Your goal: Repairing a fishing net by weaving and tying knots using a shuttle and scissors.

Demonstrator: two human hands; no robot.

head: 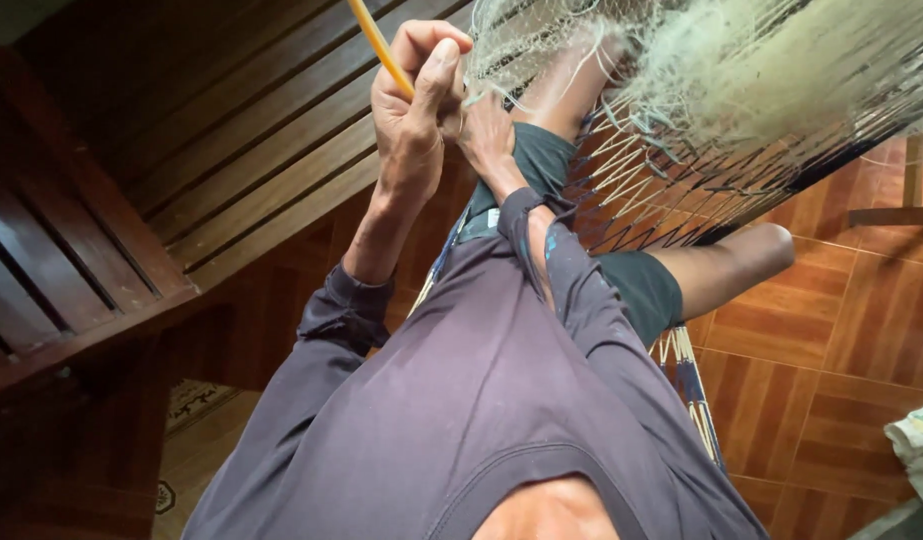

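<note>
My left hand is raised in front of me, fingers closed round a thin yellow rod that runs up and left out of view. Just to its right, touching it, my right hand pinches the edge of a pale green fine-mesh net. The net is bunched up and spreads over my lap toward the upper right. Both arms are in purple-grey long sleeves. What the right fingertips hold beyond the mesh is hidden behind my left hand.
I sit in a corded hammock, wearing dark shorts, with a bare knee out to the right. Dark wooden slats fill the left. Brown floor tiles lie below, with a patterned mat and a pale cloth.
</note>
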